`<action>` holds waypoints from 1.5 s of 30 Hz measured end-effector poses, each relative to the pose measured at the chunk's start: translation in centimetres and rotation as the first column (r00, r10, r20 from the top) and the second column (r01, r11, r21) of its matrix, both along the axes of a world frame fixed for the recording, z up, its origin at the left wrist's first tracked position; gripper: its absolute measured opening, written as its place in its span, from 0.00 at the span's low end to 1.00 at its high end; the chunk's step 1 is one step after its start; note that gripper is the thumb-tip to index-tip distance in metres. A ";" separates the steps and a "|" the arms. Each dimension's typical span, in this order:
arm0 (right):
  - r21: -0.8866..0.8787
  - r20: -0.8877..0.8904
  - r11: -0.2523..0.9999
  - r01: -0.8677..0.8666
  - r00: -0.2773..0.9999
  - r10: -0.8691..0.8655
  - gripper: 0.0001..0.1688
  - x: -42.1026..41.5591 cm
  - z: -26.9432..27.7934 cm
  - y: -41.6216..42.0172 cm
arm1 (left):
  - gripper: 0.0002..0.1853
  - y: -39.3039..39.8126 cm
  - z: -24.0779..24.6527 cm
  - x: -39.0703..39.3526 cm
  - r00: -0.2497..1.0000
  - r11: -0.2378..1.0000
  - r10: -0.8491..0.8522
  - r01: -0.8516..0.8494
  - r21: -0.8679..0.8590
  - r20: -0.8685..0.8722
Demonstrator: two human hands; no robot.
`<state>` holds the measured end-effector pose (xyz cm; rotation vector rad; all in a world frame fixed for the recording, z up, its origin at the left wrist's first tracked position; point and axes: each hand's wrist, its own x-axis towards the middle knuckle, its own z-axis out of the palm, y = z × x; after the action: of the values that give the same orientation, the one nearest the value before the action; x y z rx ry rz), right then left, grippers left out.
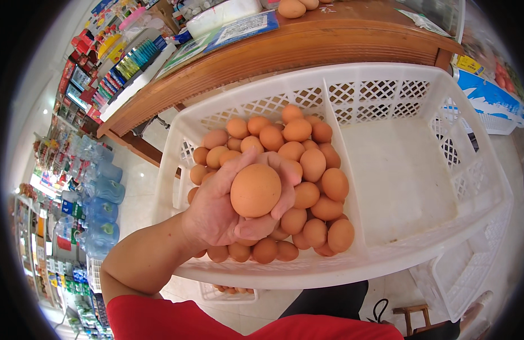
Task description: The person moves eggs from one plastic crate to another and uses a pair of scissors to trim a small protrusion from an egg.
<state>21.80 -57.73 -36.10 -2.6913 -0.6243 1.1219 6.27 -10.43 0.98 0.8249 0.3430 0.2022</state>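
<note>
My left hand (245, 208) is palm up at the middle, its fingers curled around a large brown egg (256, 190). Beneath it, many brown eggs (335, 184) lie heaped in the left compartment of a white plastic crate (359, 255) with lattice walls. A divider (342, 161) separates them from the right compartment, whose flat floor (398, 170) shows no eggs. My right hand is out of view.
A wooden counter (287, 46) runs behind the crate, bearing a few eggs (291, 8) and printed cards (242, 29). Large water bottles (102, 212) stand at left. Below are a smaller crate of eggs (230, 297), a wooden stool (410, 310) and another white crate (466, 272).
</note>
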 end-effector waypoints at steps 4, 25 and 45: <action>-0.001 -0.004 1.000 0.002 1.000 -0.002 0.23 0.0 0.1 -0.2 | 0.27 0.2 0.1 -0.1 0.998 0.999 -0.047 0.047 0.006 0.030; -0.089 -0.063 0.996 -0.003 0.998 -0.003 0.23 -0.7 2.0 -2.2 | 0.25 -0.9 -0.8 -0.6 0.850 -0.097 -0.066 0.517 0.851 -0.523; -0.035 -0.040 0.999 0.013 0.999 -0.015 0.22 -0.7 1.2 -2.9 | 0.10 -1.4 -1.0 -0.7 0.736 -0.280 -0.184 0.596 0.752 -0.652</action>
<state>21.10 -60.64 -34.91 -2.6904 -0.5841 1.1908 5.56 -11.80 -0.07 2.6050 0.0533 -0.4901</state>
